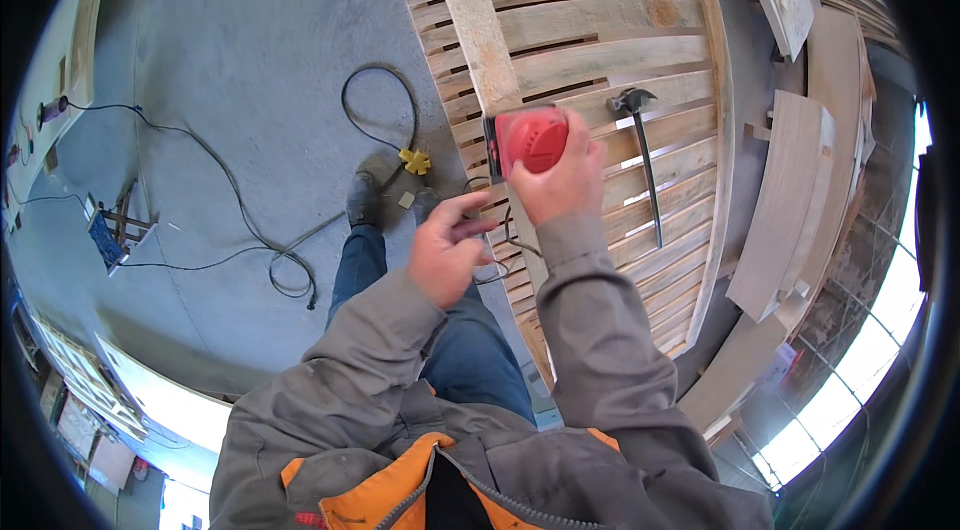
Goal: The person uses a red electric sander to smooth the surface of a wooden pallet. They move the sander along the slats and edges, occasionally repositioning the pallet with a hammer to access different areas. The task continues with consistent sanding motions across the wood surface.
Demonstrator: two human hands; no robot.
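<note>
A red electric sander (pixel 533 138) with a dark base rests on a long pale board (pixel 468 15) that runs along the left side of a slatted wooden pallet (pixel 600 20). Wrapped over the sander's near side is my right hand (pixel 565 175), closed on it. Just left of the board's edge hangs my left hand (pixel 450 245), its fingers apart and nothing visible in it. Below the sander a thin dark cord (pixel 512 230) loops between my hands. To the right, a claw hammer (pixel 645 160) lies across the slats, its head pointing away from me.
Black cables (pixel 215 175) trail over the grey floor (pixel 250 30) at left, with a yellow multi-way plug (pixel 415 162) by my feet. A small blue stool-like frame (pixel 112 235) stands farther left. Wood panels (pixel 785 200) lean or lie right of the pallet.
</note>
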